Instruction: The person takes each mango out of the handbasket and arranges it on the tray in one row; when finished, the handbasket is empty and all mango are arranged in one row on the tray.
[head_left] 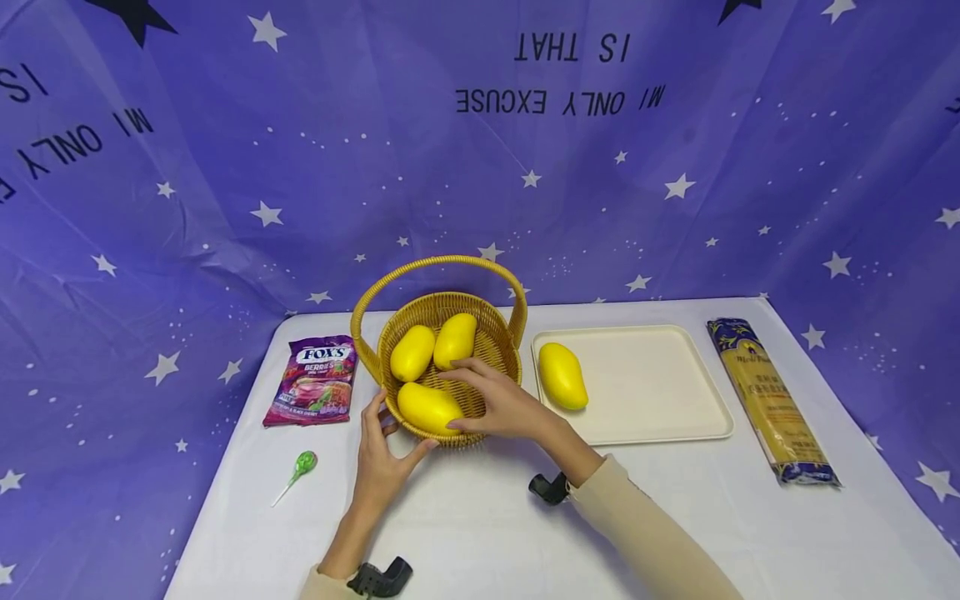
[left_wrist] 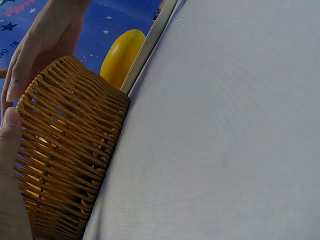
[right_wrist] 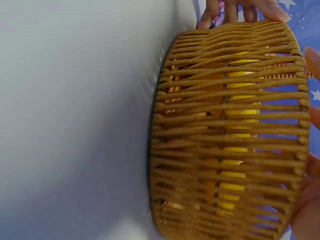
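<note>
A round woven basket [head_left: 491, 333] with a tall arched handle stands on the table and holds three yellow mangoes: one at the left [head_left: 412, 353], one at the back [head_left: 455, 340] and one in front [head_left: 429, 408]. My left hand [head_left: 381, 467] grips the basket's front left side, fingers round the outer wall and thumb at the front rim. Reaching in over the right rim, my right hand [head_left: 498, 403] has thumb and fingers spread apart at the right end of the front mango. In the right wrist view the basket wall [right_wrist: 230, 125] partly hides this hand.
Right of the basket lies a cream tray [head_left: 645, 383] with another mango [head_left: 562, 377] at its left end. A pasta packet [head_left: 772, 400] lies farther right. To the left are a purple candy bag [head_left: 313, 382] and a green lollipop [head_left: 303, 463]. A starry purple cloth [head_left: 450, 183] hangs behind.
</note>
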